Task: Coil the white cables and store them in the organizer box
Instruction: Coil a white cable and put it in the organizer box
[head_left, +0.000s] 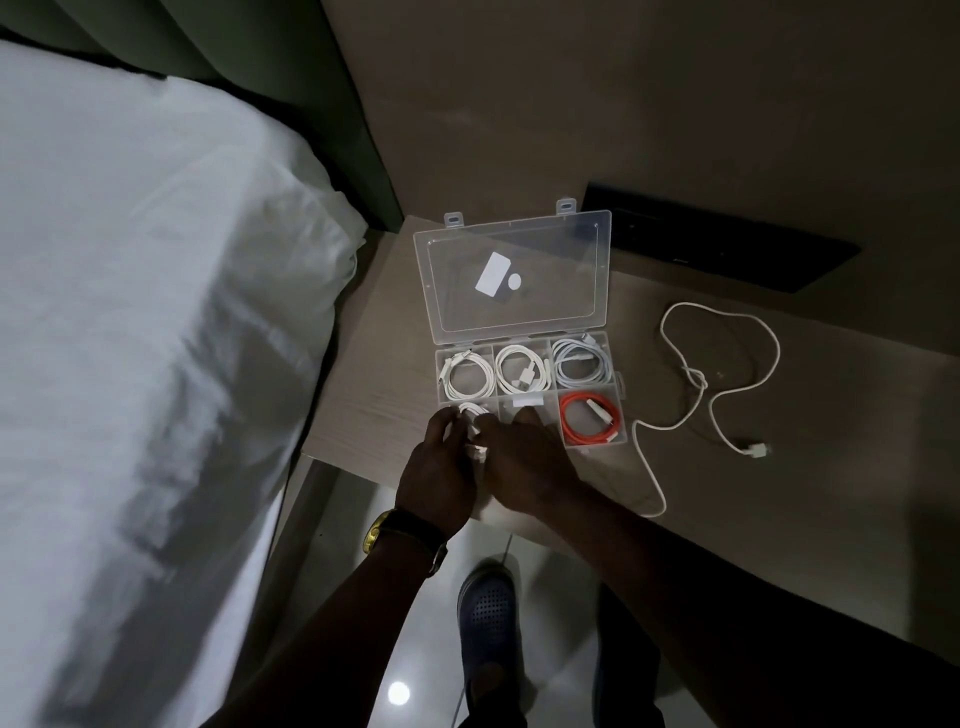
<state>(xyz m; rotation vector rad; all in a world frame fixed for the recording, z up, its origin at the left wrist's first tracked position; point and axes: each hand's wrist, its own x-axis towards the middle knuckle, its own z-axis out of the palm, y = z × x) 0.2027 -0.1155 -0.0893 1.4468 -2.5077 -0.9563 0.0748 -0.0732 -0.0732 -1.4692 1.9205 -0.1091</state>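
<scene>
White cable (471, 411), coiled, sits over the organizer box's (621, 410) near-left compartment, pinched by our left hand (436, 467) and right hand (524, 457), both grips closed on it. Light, limp and springy, we judge; hold across the loops so they stay coiled. Another loose cable (719, 364) sprawls on the table (363, 405) to the right.

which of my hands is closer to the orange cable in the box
Right. The right hand sits just beside the orange cable, over the near middle compartment. The left hand is farther, at the near-left compartment.
</scene>
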